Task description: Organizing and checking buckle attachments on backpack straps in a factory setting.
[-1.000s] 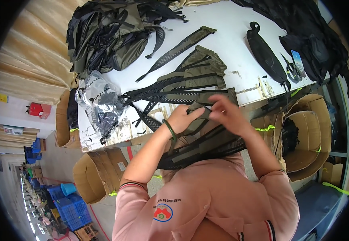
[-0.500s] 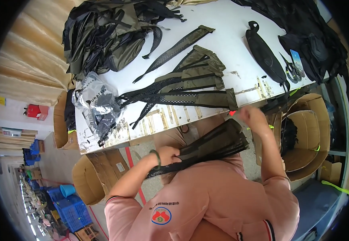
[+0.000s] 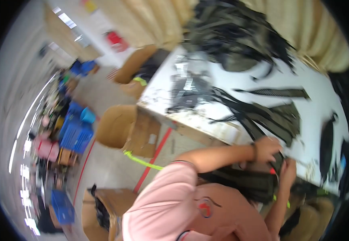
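At the table's near edge, my left hand [image 3: 267, 149] and my right hand [image 3: 288, 172] are close together. Both are closed on the end of an olive-and-black strap [image 3: 278, 162], which shows between them; motion blur hides the exact finger grip. Across my lap lies a bundle of dark straps [image 3: 243, 180], below my left forearm. Several more olive straps with black mesh [image 3: 277, 116] are fanned out on the white table [image 3: 222, 76] just beyond my hands. One separate strap [image 3: 279, 92] lies farther back.
A heap of dark olive fabric [image 3: 239, 36] covers the table's back. Clear plastic bags [image 3: 188, 90] sit on its left end, and a black pouch-like piece [image 3: 327, 144] at its right. Cardboard boxes [image 3: 116, 126] and blue crates [image 3: 77, 134] stand on the left floor.
My view has swung to the left. My left hand has left the lap bundle and come up to the table edge beside my right hand; both now hold a strap end.
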A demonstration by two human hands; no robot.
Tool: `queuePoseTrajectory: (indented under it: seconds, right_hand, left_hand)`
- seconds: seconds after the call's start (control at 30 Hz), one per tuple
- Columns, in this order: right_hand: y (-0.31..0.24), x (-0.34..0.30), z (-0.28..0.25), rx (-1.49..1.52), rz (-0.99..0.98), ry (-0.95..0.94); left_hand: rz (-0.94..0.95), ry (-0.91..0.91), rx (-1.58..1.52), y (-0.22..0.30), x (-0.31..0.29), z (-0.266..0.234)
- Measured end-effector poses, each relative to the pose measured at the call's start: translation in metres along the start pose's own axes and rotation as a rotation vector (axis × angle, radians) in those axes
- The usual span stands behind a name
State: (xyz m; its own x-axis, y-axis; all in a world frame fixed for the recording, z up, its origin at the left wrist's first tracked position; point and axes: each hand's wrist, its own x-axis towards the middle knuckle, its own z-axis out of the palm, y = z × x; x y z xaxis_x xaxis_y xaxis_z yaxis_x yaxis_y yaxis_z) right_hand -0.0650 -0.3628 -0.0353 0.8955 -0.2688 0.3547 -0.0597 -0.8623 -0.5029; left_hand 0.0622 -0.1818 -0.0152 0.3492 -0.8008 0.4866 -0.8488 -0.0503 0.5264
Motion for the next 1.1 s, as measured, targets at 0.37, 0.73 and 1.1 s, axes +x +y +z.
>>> queuePoseTrajectory:
  seconds: [0.37, 0.73, 1.1]
  right_hand:
    - [-0.049, 0.002, -0.028, 0.228, -0.048, -0.088]
    - [0.001, 0.013, -0.018, 0.882, 0.382, -0.116]
    - [-0.037, 0.012, -0.027, 1.558, 0.259, -0.321]
  left_hand:
    - [-0.344, -0.194, -0.093, 0.015, 0.017, 0.018]
    - [-0.093, 0.074, -0.188, 0.045, -0.005, -0.004]
    - [-0.344, 0.025, -0.490, 0.039, 0.005, -0.014]
